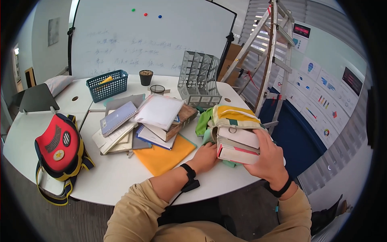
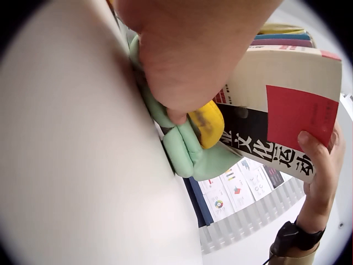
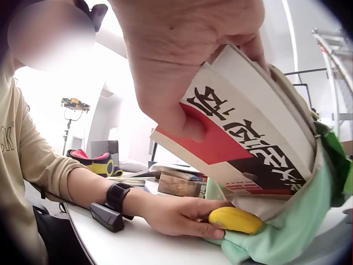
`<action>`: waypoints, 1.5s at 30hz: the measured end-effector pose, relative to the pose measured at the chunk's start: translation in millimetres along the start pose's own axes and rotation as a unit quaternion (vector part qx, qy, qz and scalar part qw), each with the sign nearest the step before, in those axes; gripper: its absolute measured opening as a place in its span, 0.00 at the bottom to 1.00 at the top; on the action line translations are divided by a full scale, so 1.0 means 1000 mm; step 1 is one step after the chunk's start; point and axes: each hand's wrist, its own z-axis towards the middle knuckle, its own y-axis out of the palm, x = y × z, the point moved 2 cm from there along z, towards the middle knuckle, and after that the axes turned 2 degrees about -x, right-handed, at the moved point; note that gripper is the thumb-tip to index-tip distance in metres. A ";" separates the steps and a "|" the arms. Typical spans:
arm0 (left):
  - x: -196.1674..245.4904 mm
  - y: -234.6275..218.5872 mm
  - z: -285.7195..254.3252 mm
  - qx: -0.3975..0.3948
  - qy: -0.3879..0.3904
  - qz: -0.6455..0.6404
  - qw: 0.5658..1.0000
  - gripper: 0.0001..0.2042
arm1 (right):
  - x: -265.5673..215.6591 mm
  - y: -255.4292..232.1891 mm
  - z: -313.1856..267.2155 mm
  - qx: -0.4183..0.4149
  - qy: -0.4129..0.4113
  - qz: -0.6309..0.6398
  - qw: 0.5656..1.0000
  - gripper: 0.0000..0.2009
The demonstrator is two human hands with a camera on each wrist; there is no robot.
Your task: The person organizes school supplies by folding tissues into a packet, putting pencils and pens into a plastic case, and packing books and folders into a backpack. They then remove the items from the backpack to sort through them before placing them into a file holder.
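Note:
A backpack [image 1: 238,114] in mint green, yellow and bright green lies on the right of the table, its opening towards me. Thick books [image 1: 238,153] stick out of it; the front one has a white cover with a red block and black characters [image 3: 242,138]. My right hand [image 1: 268,157] grips the books at their outer end, thumb across the front cover. Low at the bag's mouth, my left hand [image 1: 204,158] holds the mint edge, beside a yellow banana-shaped piece [image 3: 237,220]. Some of the left fingers are hidden behind the fabric.
Left of the bag lies a pile of papers, a spiral notebook [image 1: 119,118] and an orange folder [image 1: 169,155]. Behind stand a grey file rack [image 1: 197,80], a small pot [image 1: 146,77] and a blue basket [image 1: 107,86]. A red backpack [image 1: 58,145] sits far left; a ladder [image 1: 274,60] stands right.

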 end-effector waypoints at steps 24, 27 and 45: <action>0.006 -0.023 0.000 0.014 -0.166 -0.245 0.955 0.47 | 0.059 0.007 0.013 -0.194 -0.060 0.060 0.977 0.51; 0.013 -0.032 0.000 0.056 -0.146 -0.226 0.962 0.51 | 0.061 0.009 0.011 -0.201 -0.061 0.062 0.976 0.52; 0.006 -0.035 -0.002 0.139 -0.138 -0.097 0.976 0.64 | 0.042 -0.050 -0.009 -0.096 -0.010 0.119 0.988 0.52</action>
